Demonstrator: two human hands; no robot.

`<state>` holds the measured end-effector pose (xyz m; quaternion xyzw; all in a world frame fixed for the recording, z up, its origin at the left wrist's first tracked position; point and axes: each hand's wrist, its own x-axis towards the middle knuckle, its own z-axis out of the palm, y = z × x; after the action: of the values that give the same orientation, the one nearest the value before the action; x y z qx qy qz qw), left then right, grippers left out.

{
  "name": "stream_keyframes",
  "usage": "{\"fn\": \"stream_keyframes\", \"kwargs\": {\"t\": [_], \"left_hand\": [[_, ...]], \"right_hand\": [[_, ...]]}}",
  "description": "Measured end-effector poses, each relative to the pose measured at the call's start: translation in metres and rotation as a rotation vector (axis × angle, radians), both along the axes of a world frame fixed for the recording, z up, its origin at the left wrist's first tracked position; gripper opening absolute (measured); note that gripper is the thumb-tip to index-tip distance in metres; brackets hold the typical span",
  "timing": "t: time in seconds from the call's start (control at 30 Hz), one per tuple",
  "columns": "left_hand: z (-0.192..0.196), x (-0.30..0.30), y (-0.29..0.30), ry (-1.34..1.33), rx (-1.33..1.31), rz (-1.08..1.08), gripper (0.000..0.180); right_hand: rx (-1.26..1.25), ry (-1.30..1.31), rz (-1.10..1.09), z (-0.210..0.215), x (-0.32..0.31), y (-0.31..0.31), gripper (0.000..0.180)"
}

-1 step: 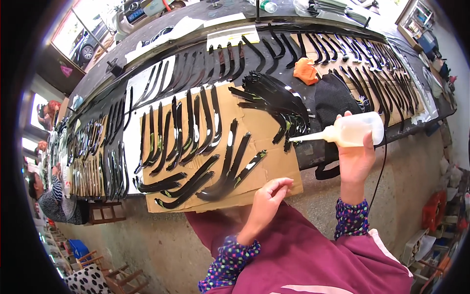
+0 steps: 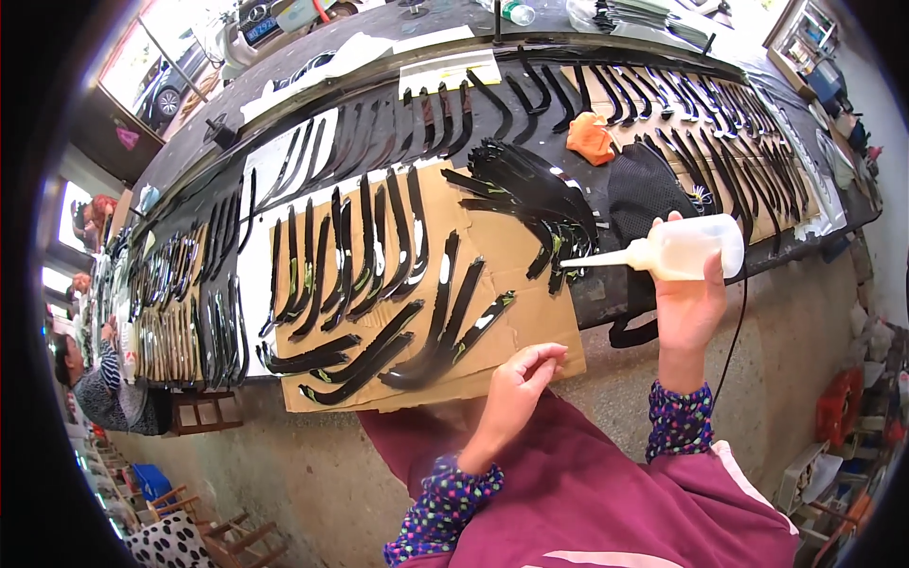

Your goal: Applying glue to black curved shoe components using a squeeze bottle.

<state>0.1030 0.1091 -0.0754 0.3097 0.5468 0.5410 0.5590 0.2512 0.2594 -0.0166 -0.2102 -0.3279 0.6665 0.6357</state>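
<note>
My right hand is wrapped round a translucent squeeze bottle. The bottle lies nearly level, its long thin nozzle pointing left, with the tip by a heap of glossy black curved strips. Over the front edge of a brown cardboard sheet, my left hand is closed, thumb and fingers drawn together. Whether anything small is between them cannot be made out. Several black curved strips with pale and greenish patches lie on the cardboard, left of both hands.
A black mesh bag and a crumpled orange cloth lie beyond the bottle. More strips in rows cover the dark table, on cardboard and white sheets. At far left sits another person. A red crate stands on the right.
The bottle has shifted very slightly, its nozzle tip a touch lower and to the right. My left hand looks unmoved.
</note>
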Motion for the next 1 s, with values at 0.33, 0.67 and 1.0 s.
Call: {"fn": "stream_keyframes", "kwargs": {"t": [0.33, 0.67, 1.0], "left_hand": [[0.027, -0.011, 0.034, -0.012, 0.169, 0.043, 0.032], [0.029, -0.026, -0.013, 0.039, 0.064, 0.118, 0.016], [0.007, -0.064, -0.127, -0.010, -0.199, 0.394, 0.016]], "right_hand": [[-0.595, 0.688, 0.340, -0.015, -0.032, -0.009, 0.061], [-1.049, 1.331, 0.548, -0.073, -0.030, -0.006, 0.057], [-1.009, 1.315, 0.653, -0.078, -0.017, -0.023, 0.071]]}}
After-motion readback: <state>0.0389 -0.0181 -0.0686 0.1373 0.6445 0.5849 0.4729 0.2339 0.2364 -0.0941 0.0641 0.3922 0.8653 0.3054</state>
